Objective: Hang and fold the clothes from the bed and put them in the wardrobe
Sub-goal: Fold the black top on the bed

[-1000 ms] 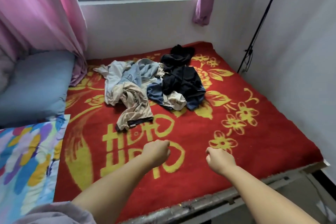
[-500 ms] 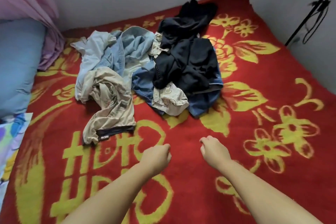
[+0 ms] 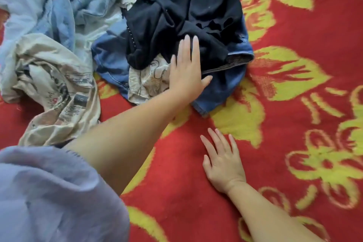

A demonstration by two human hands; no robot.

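your left hand (image 3: 185, 76) is the nearer one, fingers straight and flat on the near edge of the black garment (image 3: 188, 10), which runs up and away from your fingertips on top of the denim (image 3: 220, 88); right hand (image 3: 223, 161) is open too, palm down on the red blanket (image 3: 294, 104), well short of the pile

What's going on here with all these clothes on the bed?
A person is leaning over a bed covered by a red and yellow blanket to sort a heap of clothes. Their left hand reaches with straight fingers onto the black garment lying on blue jeans, without gripping it yet. Their right hand lies flat on the blanket. A beige printed garment and light blue clothes lie crumpled alongside, unfolded.
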